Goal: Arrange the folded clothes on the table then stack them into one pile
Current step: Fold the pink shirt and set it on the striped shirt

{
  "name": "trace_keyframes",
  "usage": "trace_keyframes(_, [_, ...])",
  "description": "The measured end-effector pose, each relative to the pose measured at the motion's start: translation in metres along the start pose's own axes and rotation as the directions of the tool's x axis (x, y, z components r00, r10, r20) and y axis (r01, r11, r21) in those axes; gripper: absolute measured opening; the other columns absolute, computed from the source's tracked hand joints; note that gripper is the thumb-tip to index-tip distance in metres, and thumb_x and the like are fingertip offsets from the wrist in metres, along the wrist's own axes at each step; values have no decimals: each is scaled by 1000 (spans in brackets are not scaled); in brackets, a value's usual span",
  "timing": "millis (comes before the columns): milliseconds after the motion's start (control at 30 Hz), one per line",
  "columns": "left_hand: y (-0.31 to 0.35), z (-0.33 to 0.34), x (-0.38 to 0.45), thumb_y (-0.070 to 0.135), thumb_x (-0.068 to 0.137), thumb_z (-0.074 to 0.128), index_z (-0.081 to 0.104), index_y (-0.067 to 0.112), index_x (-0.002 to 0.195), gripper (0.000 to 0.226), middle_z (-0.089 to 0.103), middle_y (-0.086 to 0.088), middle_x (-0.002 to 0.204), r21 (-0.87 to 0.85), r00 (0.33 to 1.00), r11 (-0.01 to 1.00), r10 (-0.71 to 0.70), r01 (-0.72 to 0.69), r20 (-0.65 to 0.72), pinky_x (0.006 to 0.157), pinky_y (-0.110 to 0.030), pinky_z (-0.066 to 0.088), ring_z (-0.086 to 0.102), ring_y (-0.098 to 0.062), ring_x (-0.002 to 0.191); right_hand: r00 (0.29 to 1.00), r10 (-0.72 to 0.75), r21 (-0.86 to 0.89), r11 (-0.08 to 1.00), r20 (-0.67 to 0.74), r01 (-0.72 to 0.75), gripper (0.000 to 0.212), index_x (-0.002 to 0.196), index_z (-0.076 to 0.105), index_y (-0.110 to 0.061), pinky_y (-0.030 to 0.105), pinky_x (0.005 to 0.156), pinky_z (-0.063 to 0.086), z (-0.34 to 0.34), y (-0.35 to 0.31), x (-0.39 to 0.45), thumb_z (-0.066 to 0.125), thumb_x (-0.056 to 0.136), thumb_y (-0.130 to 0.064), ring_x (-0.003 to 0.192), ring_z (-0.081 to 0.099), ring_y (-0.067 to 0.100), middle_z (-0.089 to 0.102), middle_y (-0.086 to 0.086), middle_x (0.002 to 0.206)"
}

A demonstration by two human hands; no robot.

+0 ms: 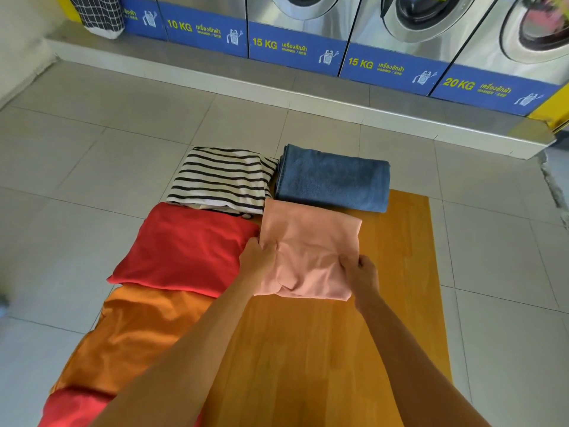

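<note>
**Gripping a folded pink garment on a wooden table**

Holding the pink garment at its near edge, two bare hands reach forward from the bottom of the view. The left hand pinches the garment's near left corner, fingers curled into the cloth. The right hand clamps the near right corner, fingers tucked under the fold. The cloth bunches and wrinkles between the two hands.

The pink garment lies folded in a rough square near the middle of the table, a narrow orange-brown wooden top. Its far edge touches or slightly overlaps a folded blue towel at the table's far end. Just left of the towel lies a folded striped shirt, white with dark bands. Nearer, along the table's left side, a folded red garment sits beside the pink one, their edges meeting. Nearer still lies an orange garment, and at the bottom left corner another red piece, partly hidden by the left forearm.

Pale grey floor tiles surround the table. Beyond them, on a raised step, stands a row of steel washing machines with blue panels marked 10 KG, 15 KG, 15 KG and 20 KG. A checked bag sits at the far left.
</note>
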State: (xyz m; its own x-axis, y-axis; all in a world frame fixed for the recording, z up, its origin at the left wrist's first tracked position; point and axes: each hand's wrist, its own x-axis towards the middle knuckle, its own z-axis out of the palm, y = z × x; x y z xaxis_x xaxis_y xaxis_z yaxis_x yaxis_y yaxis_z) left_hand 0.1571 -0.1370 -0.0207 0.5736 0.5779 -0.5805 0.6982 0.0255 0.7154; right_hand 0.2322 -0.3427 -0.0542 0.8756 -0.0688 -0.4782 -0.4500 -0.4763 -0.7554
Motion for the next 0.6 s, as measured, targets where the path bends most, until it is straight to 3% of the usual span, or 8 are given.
trace_keyframes(133, [-1, 3, -5, 43, 94, 47, 53, 16, 127, 44, 63, -4, 118, 16, 997, 998, 63, -64, 49, 94, -38, 47, 59, -29, 111, 1000, 14, 12, 1000, 2, -14, 28, 97, 61, -4, 39, 66, 49, -1, -2, -2, 62, 94, -32, 76, 58, 24, 64, 8, 85])
trace_keyframes(300, [3, 14, -11, 60, 72, 67, 36, 32, 138, 78, 57, 8, 121, -167, 995, 986, -5, 22, 103, 94, -43, 51, 55, -25, 113, 1000, 22, 27, 999, 21, -23, 29, 99, 61, -3, 37, 66, 49, -3, -7, -6, 61, 94, -32, 79, 59, 26, 63, 7, 85])
trace_keyframes(367, [2, 16, -8, 54, 68, 77, 34, 40, 135, 81, 54, 12, 118, -213, 986, 975, -23, 59, 164, 88, -42, 54, 54, -20, 108, 997, 55, 31, 998, 60, -57, 39, 105, 61, -6, 39, 70, 54, -4, -7, -4, 64, 91, -42, 83, 62, 25, 67, 10, 94])
trace_keyframes(467, [6, 10, -11, 27, 85, 73, 45, 17, 132, 56, 62, 3, 117, -235, 982, 971, 5, 40, 187, 61, -19, 51, 62, -14, 94, 976, 116, 67, 989, 184, -130, 64, 122, 59, -12, 51, 86, 61, -6, -12, -3, 70, 79, -58, 96, 70, 29, 70, 7, 108])
trace_keyframes(533, [11, -1, -13, 19, 87, 70, 56, 6, 123, 41, 70, -5, 107, -313, 973, 945, -26, 99, 231, 51, -19, 52, 68, -17, 84, 964, 75, 139, 984, 255, -113, 53, 129, 59, -9, 54, 91, 59, -8, -28, -14, 69, 90, -44, 101, 70, 30, 72, 8, 112])
trace_keyframes(600, [23, -24, -14, 24, 87, 71, 63, 6, 114, 33, 73, -7, 97, -316, 973, 947, 9, 65, 229, 58, -24, 55, 70, -19, 83, 954, -2, 236, 969, 300, -73, 43, 133, 58, -12, 51, 94, 57, -6, -48, -29, 64, 97, -35, 107, 68, 28, 71, 6, 118])
